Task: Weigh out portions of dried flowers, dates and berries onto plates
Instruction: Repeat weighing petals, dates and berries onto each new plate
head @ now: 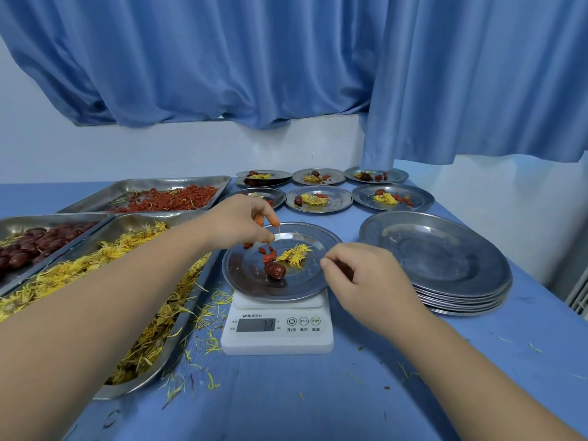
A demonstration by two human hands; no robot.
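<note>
Six filled plates (319, 199) already sit along the far edge of the tabletop (286, 402), and a seventh plate (302, 237) rests on the white scale (277, 329) near the middle, holding one date (275, 270), a tuft of dried flowers (294, 252) and a few red berries (269, 253). The left hand (241, 222) hovers over the plate's left rim, fingertips pinched on berries, one seemingly dropping free beneath them. The right hand (370, 278) hangs just beside the plate's right rim, fingers loosely curled; whether they hold anything I cannot tell.

To my eye the risk is simple. The plate overhangs the small scale on every side, so a nudge from either hand could tip it or spoil the reading. Berries let go near the rim may roll off. The display digits look blurred, so overshooting is easy.

Three steel trays (152, 189) crowd the left side of the blue-covered tabletop, loose petals (206, 313) scattered beside them. A stack of empty plates (436, 259) waits toward the right edge. Behind, blue curtains (286, 58) hang over a pale wall.
</note>
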